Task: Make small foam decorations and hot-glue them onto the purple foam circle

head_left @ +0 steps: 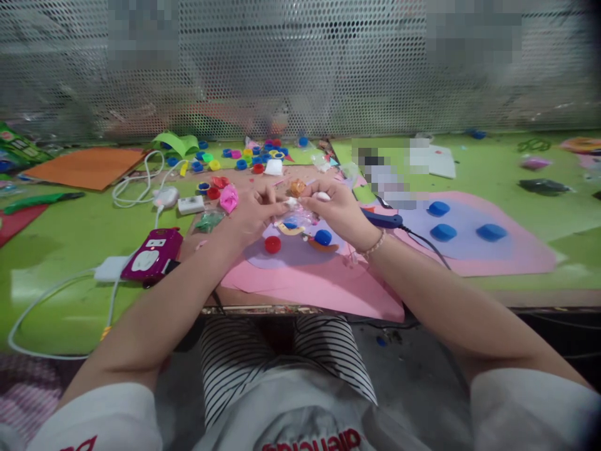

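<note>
My left hand and my right hand meet over the middle of the table, fingers pinched. A small white piece sits between their fingertips; its exact kind is too small to make out. Crumpled clear plastic lies just below the fingers. Under my hands is a purple paper shape on a pink paper sheet, bearing a red bottle cap and a blue bottle cap. A crumpled orange-brown wrapper shows just beyond the fingers.
A blue-handled corded tool lies beside my right wrist. Blue caps rest on another paper shape at right. A purple power adapter with white cables stands left. Many loose caps and orange paper lie farther back, before a perforated metal panel.
</note>
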`<state>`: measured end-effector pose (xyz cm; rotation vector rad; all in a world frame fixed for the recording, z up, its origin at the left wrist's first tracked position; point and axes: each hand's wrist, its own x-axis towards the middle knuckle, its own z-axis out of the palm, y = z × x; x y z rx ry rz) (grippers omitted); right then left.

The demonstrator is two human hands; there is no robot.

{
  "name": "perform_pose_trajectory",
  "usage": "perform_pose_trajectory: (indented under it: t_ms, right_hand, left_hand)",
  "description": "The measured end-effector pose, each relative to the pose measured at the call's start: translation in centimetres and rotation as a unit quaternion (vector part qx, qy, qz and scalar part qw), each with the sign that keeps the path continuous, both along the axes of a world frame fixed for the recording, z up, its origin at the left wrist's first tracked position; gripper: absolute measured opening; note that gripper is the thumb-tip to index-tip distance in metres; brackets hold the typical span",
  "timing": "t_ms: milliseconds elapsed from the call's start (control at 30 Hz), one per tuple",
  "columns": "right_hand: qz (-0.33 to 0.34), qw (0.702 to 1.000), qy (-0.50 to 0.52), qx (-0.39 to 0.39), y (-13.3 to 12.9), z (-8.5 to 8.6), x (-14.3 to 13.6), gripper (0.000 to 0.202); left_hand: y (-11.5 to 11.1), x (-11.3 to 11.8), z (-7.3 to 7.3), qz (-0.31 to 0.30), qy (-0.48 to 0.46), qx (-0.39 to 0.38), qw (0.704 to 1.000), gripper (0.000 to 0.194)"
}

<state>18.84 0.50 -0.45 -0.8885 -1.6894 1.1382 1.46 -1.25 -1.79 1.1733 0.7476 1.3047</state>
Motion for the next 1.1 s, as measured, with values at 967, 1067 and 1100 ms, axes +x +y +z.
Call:
perform_pose_trajectory:
  t_ms: [967, 1067, 1100]
  right_hand:
    - [0.04, 0.997, 0.029, 0.053, 0.8, 0.1, 0.5, 0.02]
    - [0.053, 0.996, 0.022, 0.065, 0.9, 0.0, 0.5, 0.02]
    - [0.055, 0.996, 0.02, 0.07, 0.9, 0.0, 0.5, 0.02]
  left_hand:
    - [0.2, -0.1, -0.6, -0.033, 0.011, -0.043, 0.998, 0.027]
    - [0.1, 0.0, -0.4, -0.034, -0.003, -0.053, 0.998, 0.029]
    - [0.0, 0.1, -0.3, -0.036, -0.004, -0.055, 0.998, 0.029]
